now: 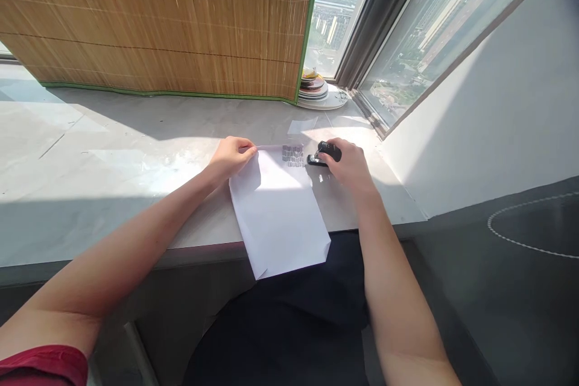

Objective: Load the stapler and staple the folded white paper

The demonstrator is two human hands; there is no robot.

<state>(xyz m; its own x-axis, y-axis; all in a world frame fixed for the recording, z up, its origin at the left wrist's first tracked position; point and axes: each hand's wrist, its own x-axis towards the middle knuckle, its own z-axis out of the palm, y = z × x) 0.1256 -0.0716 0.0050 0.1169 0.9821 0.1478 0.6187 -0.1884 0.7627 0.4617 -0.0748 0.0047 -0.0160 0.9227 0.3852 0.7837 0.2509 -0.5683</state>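
Note:
A white sheet of paper (280,211) lies on the sill, its lower part hanging past the front edge and its lower corners bent. Rows of dark marks, which look like staples (293,155), cover its top right corner. My left hand (231,158) pinches the sheet's upper left corner between thumb and fingers. In my right hand (346,163) is a black stapler (329,152), its jaws apart and pointing left, just right of the marked corner. Small shiny bits (322,178) lie on the sill below the stapler.
A bamboo blind (158,24) with green edging hangs behind the pale sill (113,175). Stacked plates (314,91) stand in the corner by the window (339,12). A white wall (488,108) rises at the right. Another small paper piece (301,126) lies beyond the sheet.

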